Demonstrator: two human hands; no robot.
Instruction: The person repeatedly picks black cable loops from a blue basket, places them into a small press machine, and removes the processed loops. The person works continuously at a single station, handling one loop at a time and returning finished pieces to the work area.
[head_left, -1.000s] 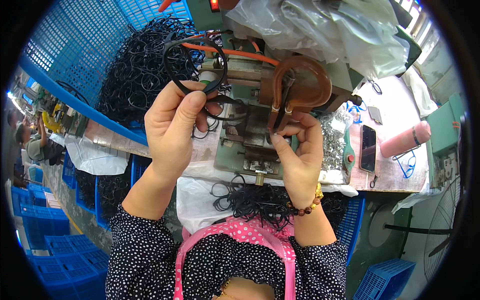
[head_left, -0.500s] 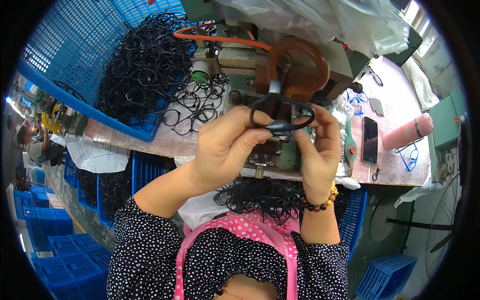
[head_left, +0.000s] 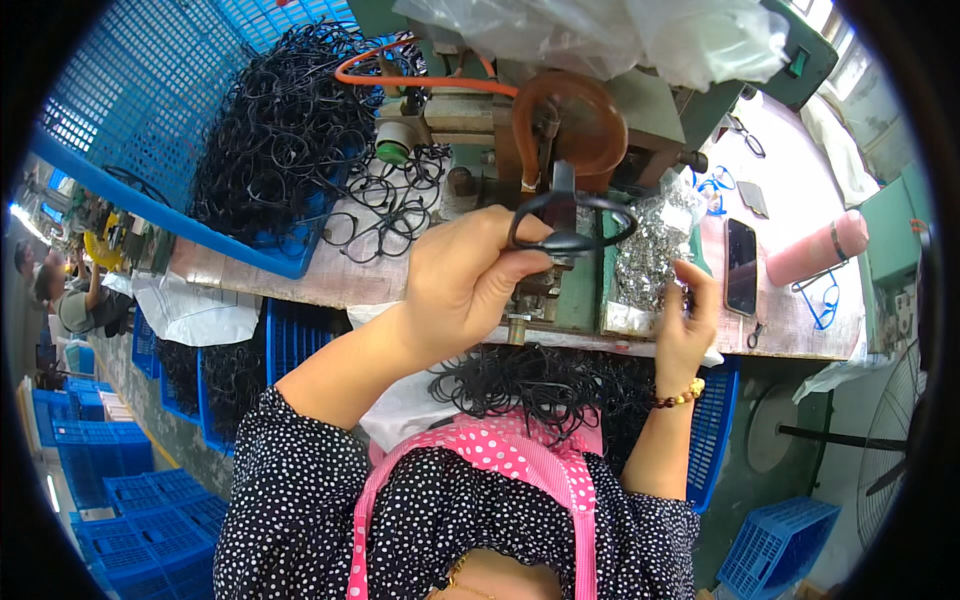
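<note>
My left hand (head_left: pixel 455 285) pinches a black eyeglass frame (head_left: pixel 568 243) between thumb and fingers, in front of a bench machine (head_left: pixel 470 125). The frame hangs in the air, lens openings without visible lenses. My right hand (head_left: pixel 688 325) is off the frame, at the right edge of a tray heaped with small shiny metal parts (head_left: pixel 645 255). Its fingers are curled with the thumb near the index finger; whatever lies between them is too small to make out. Several more black frames (head_left: pixel 385 205) lie on the bench left of the machine.
A blue crate (head_left: pixel 150 190) piled with black frames (head_left: pixel 285 140) stands at the left. More black frames (head_left: pixel 515 390) rest at my lap. On the right lie a phone (head_left: pixel 741 265), a pink bottle (head_left: pixel 818 248) and blue glasses (head_left: pixel 822 305). Plastic sheeting (head_left: pixel 620 35) drapes over the machine.
My right hand has let go of the frame and moved right and down to the metal parts. My left hand keeps hold of the frame, shifted slightly right.
</note>
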